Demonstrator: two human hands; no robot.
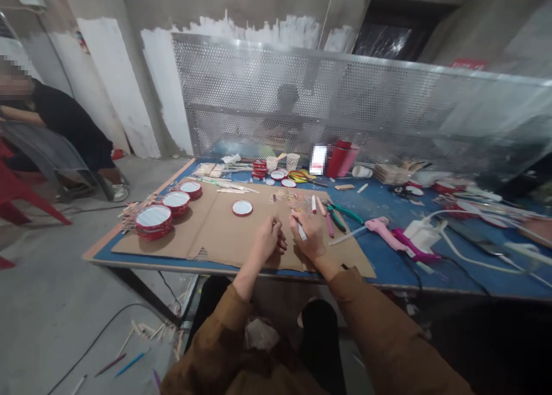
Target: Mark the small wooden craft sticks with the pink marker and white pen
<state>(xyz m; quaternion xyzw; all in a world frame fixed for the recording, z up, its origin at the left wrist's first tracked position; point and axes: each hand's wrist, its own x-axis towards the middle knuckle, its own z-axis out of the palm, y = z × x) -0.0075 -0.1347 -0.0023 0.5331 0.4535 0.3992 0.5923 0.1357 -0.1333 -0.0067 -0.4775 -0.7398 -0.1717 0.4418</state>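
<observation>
My left hand [268,238] is closed on a thin pale stick [276,210] with a dark tip that points away from me. Beside it, my right hand [308,236] grips a white marker [302,231]. Both hands are just above a flat cardboard sheet [219,228]. To their left lies a round white disc with a red rim [242,208]. Just beyond the fingers is a scatter of small coloured bits [293,197], too small to name. A white and dark red marker [314,204] rests right of the bits.
Red-rimmed discs are stacked [153,221] at the left. Green-handled pliers [347,213], a pink glue gun [386,233] and cables lie right. A red bottle [338,159] and a lit phone [318,160] stand by the perforated metal screen [259,96]. A person [71,125] sits far left.
</observation>
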